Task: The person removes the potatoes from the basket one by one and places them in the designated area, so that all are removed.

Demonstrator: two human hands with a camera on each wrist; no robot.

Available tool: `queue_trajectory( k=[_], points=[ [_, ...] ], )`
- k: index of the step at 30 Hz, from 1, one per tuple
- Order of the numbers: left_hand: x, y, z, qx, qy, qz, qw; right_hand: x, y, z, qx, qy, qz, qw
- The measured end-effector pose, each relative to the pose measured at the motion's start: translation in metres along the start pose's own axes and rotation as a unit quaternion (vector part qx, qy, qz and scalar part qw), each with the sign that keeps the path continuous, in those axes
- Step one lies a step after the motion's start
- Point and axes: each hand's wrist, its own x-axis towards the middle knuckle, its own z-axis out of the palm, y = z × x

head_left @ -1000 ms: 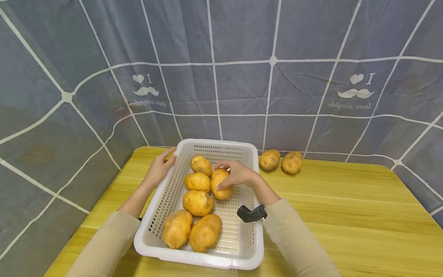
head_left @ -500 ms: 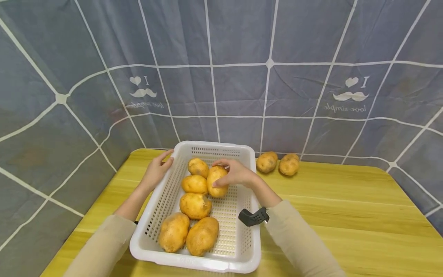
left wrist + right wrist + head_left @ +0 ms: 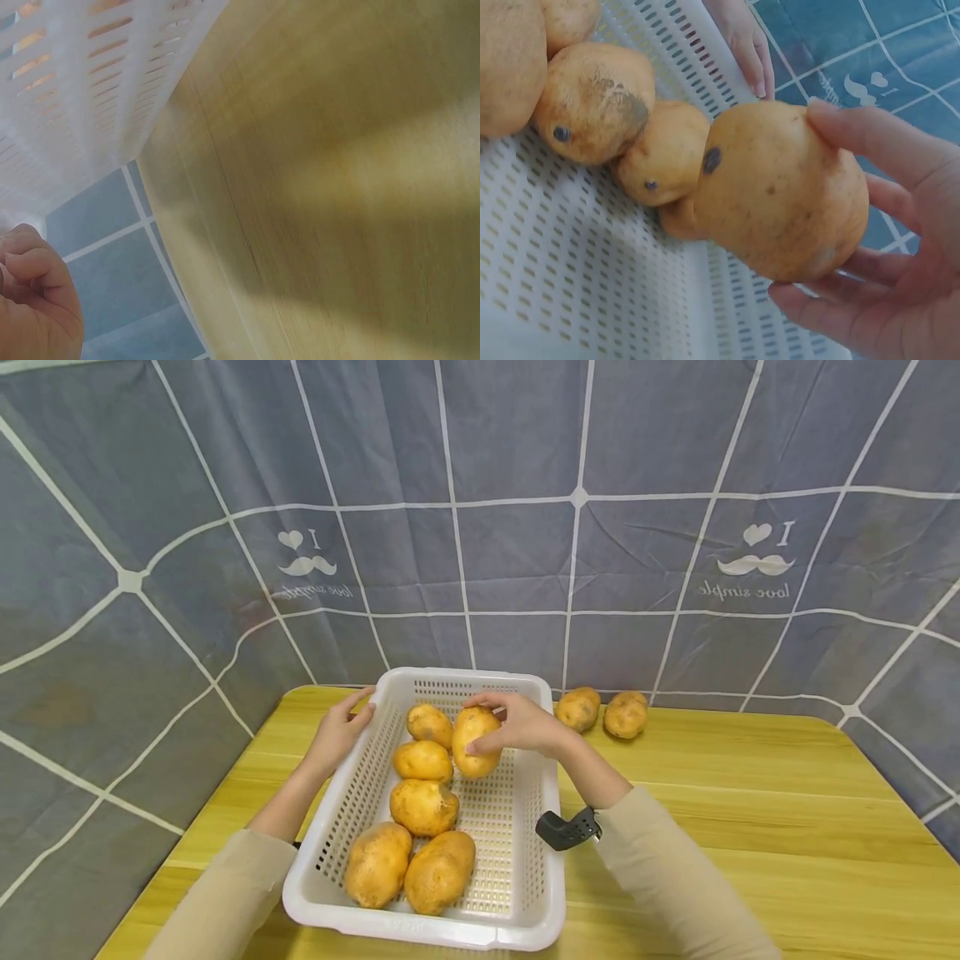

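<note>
A potato (image 3: 476,742) is gripped in my right hand (image 3: 517,725), thumb on the near side and fingers round the far side. The right wrist view shows this potato (image 3: 780,191) with a dark spot, tilted above the perforated basket floor. Several other potatoes lie in the white plastic basket (image 3: 517,935), including a small potato (image 3: 429,724) at the back and a large potato (image 3: 440,872) in front. My left hand (image 3: 339,731) rests at the basket's left rim with relaxed fingers; in the left wrist view that hand (image 3: 37,300) is partly cut off.
Two potatoes, a left one (image 3: 578,709) and a right one (image 3: 626,715), lie on the wooden table (image 3: 750,810) behind the basket's right side. A grey curtain (image 3: 517,560) with white lines hangs along the table's back and left. A black strap (image 3: 567,830) is on my right wrist.
My right hand has lifted the potato slightly, up and away from the neighbouring potatoes. The left hand stays at the rim. The view has shifted a little.
</note>
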Motion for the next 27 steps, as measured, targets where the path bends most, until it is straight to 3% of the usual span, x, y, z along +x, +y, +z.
queue_trajectory(
  k=[16, 27],
  points=[
    [0.001, 0.002, -0.001, -0.018, -0.004, 0.004, 0.9998, -0.021, -0.005, -0.027, -0.018, 0.03, 0.011, 0.9993],
    [-0.002, 0.0, 0.0, -0.031, -0.002, -0.014, 0.9994, -0.047, 0.002, -0.052, -0.019, 0.062, 0.018, 0.9977]
  ],
)
